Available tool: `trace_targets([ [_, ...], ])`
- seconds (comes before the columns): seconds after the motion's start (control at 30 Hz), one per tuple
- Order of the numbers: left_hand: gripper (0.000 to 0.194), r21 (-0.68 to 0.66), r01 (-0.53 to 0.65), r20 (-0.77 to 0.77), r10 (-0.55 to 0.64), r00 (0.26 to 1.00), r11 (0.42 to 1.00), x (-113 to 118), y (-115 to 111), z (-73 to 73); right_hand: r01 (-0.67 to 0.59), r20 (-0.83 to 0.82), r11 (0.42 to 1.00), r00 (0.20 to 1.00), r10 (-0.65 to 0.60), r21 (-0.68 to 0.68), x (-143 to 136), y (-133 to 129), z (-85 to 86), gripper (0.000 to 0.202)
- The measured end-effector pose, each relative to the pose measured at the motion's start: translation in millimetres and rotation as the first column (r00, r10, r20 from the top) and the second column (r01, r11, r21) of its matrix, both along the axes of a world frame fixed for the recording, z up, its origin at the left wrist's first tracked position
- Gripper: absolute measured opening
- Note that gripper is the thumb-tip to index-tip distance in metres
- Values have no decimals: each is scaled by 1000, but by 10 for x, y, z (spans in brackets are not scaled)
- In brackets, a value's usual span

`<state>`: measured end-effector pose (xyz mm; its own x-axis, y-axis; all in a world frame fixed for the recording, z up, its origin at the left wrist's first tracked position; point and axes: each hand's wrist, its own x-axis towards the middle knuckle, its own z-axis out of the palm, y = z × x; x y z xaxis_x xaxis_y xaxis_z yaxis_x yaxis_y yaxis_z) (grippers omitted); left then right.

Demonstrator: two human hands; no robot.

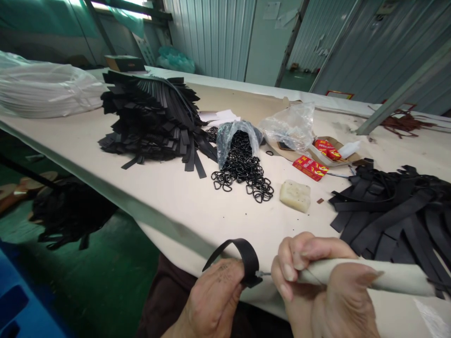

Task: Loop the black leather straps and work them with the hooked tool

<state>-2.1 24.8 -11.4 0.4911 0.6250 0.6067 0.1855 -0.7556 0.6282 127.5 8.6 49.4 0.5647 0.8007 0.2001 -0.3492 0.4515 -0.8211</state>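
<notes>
My left hand (pixel 216 295) is closed around a short black strap (pixel 248 258), which bends in a loop over my fingers. In my right hand (pixel 324 286) lies a tool with a thick pale handle (pixel 391 276) and a thin metal shaft, its tip at the strap's end beside my left fingers. Whether the tip has gone into the strap I cannot tell. Ahead of my hands is a pale yellowish block (pixel 295 195). Black D-rings (pixel 243 162) spill from a clear plastic bag (pixel 222 141) beyond it.
A tall stack of black straps (pixel 151 115) stands on the table (pixel 169 202) at the left, with loose black straps (pixel 398 206) at the right. Red packets (pixel 310 167) lie near crumpled plastic (pixel 292 124). A white coil (pixel 49 87) sits far left; a metal post (pixel 405 80) rises at the right.
</notes>
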Motion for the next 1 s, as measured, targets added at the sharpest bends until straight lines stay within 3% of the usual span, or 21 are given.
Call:
trace_targets([
  [0.1,33,8,-5,8,5,1000,1000,-3,-1,8,-118,-62,993,991,116,-29,-13,0,-38,35],
  [0.23,32,-21,7,27,-6,1000,1000,-20,-16,16,-153,-104,986,984,147,-61,-16,-22,-87,35],
  [0.37,30,-249,59,31,-53,998,967,-37,-58,45,-163,-132,983,980,150,-89,-18,-38,-108,37],
  [0.47,20,-526,119,69,-97,993,842,-33,-87,102,-190,-148,975,974,172,-116,-29,-53,-121,38],
  [0.57,23,-759,197,166,-107,980,621,-15,-93,172,-234,-247,948,952,179,-215,-46,-84,-149,38],
  [0.63,27,-838,235,223,-83,971,493,-3,-92,196,-277,-327,920,928,180,-278,-60,-102,-176,38],
  [0.7,28,-878,256,254,-59,965,405,4,-96,191,-287,-359,910,917,171,-300,-73,-107,-207,37],
  [0.87,30,-927,261,277,21,961,268,1,-141,100,-253,-341,926,928,150,-281,-104,-60,-283,37],
  [1.0,32,-937,250,271,58,961,243,-6,-175,18,-248,-355,932,923,145,-264,-122,-9,-324,36],
])
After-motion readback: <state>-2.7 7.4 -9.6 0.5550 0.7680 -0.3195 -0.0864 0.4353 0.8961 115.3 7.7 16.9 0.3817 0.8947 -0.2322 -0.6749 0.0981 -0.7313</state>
